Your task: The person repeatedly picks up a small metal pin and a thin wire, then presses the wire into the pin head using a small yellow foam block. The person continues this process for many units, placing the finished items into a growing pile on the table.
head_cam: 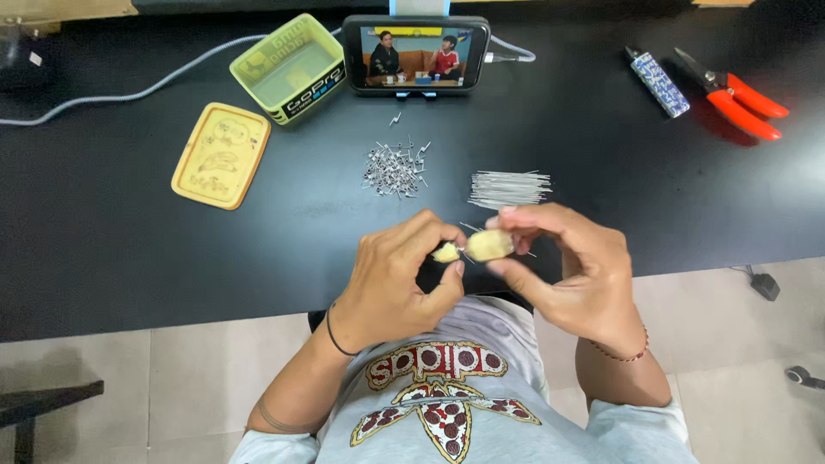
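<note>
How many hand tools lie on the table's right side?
2: red-handled cutters at the far right, and a blue patterned folded tool just left of them. None seems hidden.

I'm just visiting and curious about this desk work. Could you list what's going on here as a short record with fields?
Left hand: pinches a small yellowish piece
Right hand: grips a larger yellowish lump with thin wire beside it
Table: black
Near hands: heap of bent wire pieces, bundle of straight wires
Far left: green box, yellow lid
Far middle: phone playing video
Far right: red-handled cutters
</note>
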